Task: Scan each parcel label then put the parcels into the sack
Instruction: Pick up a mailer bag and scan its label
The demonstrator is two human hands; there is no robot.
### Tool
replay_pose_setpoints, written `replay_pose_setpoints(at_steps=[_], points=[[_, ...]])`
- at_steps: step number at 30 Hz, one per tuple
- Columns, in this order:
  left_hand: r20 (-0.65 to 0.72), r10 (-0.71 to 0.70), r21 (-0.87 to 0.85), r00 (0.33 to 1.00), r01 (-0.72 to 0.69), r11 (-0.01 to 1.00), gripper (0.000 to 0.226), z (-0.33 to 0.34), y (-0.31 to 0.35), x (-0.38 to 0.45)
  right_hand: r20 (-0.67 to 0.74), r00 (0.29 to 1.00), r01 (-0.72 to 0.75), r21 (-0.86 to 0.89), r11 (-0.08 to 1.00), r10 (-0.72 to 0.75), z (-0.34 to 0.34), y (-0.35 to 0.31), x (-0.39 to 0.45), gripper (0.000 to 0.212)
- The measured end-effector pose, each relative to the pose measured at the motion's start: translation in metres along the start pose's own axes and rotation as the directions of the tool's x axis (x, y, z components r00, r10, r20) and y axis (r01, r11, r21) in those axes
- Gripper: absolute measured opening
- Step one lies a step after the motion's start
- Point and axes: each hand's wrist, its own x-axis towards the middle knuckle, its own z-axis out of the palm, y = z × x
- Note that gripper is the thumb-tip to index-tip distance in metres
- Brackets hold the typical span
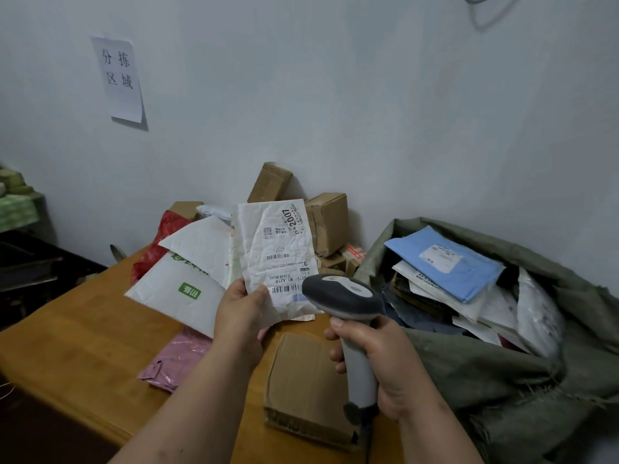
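My left hand [242, 314] grips the lower edge of a crumpled white parcel [273, 252], held upright with its printed label and barcodes facing me. My right hand [378, 356] grips the handle of a grey barcode scanner [348, 306], whose head sits just right of the parcel's lower barcode. A green woven sack [495, 373] lies open at the right, with several parcels inside, a blue one [449, 262] on top.
On the wooden table [67, 356] lie a white mailer with a green logo [177, 293], a pink bag [177, 360], a red bag [157, 242] and a flat cardboard parcel [304, 386]. Brown boxes [326, 222] are stacked against the wall. A paper sign [120, 78] hangs on the wall.
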Motion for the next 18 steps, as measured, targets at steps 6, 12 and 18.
replay_pose_setpoints(at_steps=[6, 12, 18], points=[[-0.057, -0.014, -0.046, 0.998, 0.012, 0.999, 0.023, 0.005, 0.003, -0.011, 0.068, 0.997, -0.045, -0.017, 0.999, 0.046, -0.011, -0.002, -0.009, 0.033], [-0.099, 0.004, -0.035, 0.995, -0.008, 0.999, 0.019, 0.006, -0.002, -0.014, 0.1, 0.994, -0.047, -0.046, 0.998, 0.052, -0.017, -0.003, -0.016, 0.032], [-0.102, 0.008, 0.003, 0.995, -0.007, 1.0, 0.019, 0.006, -0.01, -0.018, 0.109, 0.993, -0.045, -0.058, 0.997, 0.052, -0.023, -0.002, -0.021, 0.028]])
